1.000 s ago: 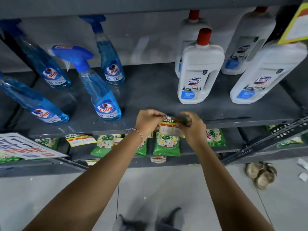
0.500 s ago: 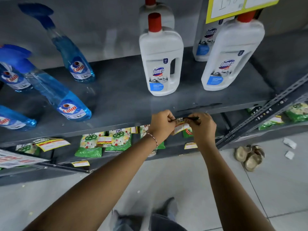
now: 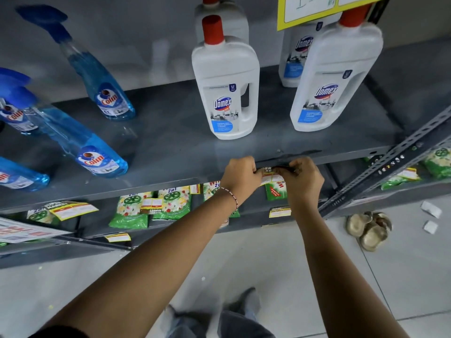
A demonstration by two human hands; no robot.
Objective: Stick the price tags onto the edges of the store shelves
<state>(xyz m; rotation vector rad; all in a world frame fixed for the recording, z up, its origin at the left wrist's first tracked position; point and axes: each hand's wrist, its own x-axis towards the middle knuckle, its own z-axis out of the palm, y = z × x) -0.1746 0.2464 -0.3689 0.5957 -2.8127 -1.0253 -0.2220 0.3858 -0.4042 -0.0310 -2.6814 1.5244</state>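
Both hands pinch one price tag (image 3: 271, 176) against the front edge of the grey shelf (image 3: 170, 152): the left hand (image 3: 240, 175) closes on its left end, the right hand (image 3: 302, 179) on its right end. Between them the tag hangs just below the edge. Beyond it stands a white Domex bottle (image 3: 225, 93); blue Colin spray bottles (image 3: 97, 159) stand further left.

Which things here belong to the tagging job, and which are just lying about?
In the job:
- tag
- shelf edge
- left hand
- right hand

Lying about:
- Domex bottle
- Colin sprayer
- green packets
- sandals
- paper scraps
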